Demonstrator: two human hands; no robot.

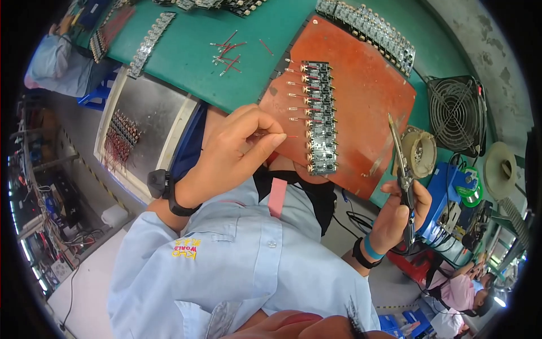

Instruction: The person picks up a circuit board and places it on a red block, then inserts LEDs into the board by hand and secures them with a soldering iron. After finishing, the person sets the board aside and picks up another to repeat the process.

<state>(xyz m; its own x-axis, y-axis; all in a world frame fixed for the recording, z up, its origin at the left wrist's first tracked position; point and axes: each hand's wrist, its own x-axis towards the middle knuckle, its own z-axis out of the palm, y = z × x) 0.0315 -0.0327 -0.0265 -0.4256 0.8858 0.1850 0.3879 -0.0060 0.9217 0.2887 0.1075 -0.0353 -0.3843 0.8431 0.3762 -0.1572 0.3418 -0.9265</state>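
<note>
Left hand [237,150] pinches a thin red wire [285,136] by its end, feather-light and bendy, near the orange mat's [367,85] front edge, while right hand [403,212] fingers wrap the soldering iron [398,152].

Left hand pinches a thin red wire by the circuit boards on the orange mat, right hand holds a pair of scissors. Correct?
Not quite: in the head view the right hand holds a soldering iron, not scissors. The left hand does pinch a thin red wire beside the circuit boards on the orange mat.

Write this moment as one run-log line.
left hand: pinches red wire | right hand: grips soldering iron | circuit boards: row on orange mat
</note>
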